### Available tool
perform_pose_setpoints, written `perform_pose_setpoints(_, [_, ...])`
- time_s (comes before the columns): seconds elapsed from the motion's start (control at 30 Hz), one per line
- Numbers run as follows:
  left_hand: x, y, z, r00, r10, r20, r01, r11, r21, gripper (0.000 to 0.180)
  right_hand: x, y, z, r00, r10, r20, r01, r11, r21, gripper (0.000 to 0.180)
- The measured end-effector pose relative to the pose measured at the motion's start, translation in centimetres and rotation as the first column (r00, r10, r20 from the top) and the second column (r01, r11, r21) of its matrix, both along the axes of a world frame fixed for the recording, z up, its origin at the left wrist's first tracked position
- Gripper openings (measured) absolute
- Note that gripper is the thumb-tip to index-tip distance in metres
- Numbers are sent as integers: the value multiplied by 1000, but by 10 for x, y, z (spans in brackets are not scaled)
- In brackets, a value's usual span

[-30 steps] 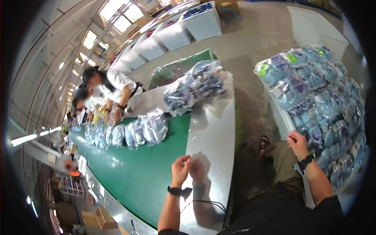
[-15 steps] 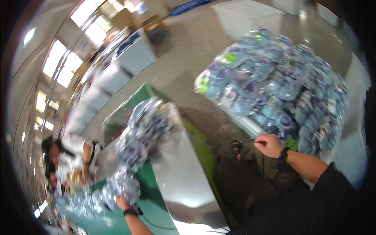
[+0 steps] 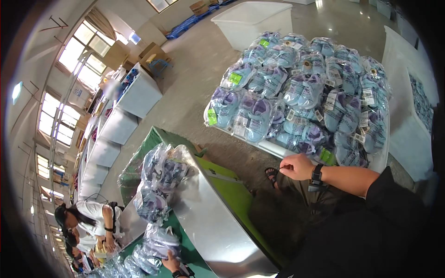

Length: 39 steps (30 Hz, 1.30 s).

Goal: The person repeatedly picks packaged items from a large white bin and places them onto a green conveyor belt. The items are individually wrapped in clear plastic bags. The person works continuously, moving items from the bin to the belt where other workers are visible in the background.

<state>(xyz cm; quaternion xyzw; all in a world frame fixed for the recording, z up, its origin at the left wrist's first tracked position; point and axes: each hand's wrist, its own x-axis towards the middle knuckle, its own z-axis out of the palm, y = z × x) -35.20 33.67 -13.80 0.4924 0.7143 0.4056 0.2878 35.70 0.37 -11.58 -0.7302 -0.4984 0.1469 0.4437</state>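
My right hand (image 3: 295, 167), with a black watch on its wrist, hovers at the near edge of a white bin (image 3: 382, 160). Its fingers are pinched together and I see nothing between them. The bin is heaped with clear bags of blue and purple shoes (image 3: 301, 88). My left hand (image 3: 170, 263) is low at the bottom edge, also with a watch, resting against a bagged pair of shoes (image 3: 157, 243) on the green conveyor belt (image 3: 192, 257). Whether its fingers grip the bag is hidden.
A steel table end (image 3: 208, 222) carries more bagged shoes (image 3: 160, 178). A person in white (image 3: 95, 217) works at the belt's far left. White bins (image 3: 139, 95) line the floor behind, and another white tub (image 3: 252, 18) stands beyond the heap.
My head has turned right and down toward the heap of shoes. My right hand has dropped from the heap to the bin's near edge. My left hand moved from the steel table to the bags.
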Motion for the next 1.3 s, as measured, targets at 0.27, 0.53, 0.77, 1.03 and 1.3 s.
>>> perform_pose_setpoints(0.27, [82,-148,55,988,-136,-75,146,978,150,64,0,0,1,1000,-1,-14,1,1000,7,14])
perform_pose_setpoints(0.53, [113,-237,89,964,-246,99,236,966,101,29,-1,3,2,999,39,-11,-38,999,32,11])
perform_pose_setpoints(0.77, [153,-253,81,876,-285,390,367,917,-155,62,-2,6,-7,999,39,-16,-39,998,55,12])
perform_pose_setpoints(1.03, [239,-277,113,809,-588,-13,588,808,46,86,-40,16,1,852,238,-466,-314,945,-91,19])
perform_pose_setpoints(1.3, [294,-285,111,794,-534,292,572,818,-60,71,-137,33,40,234,462,-856,-741,654,150,79])
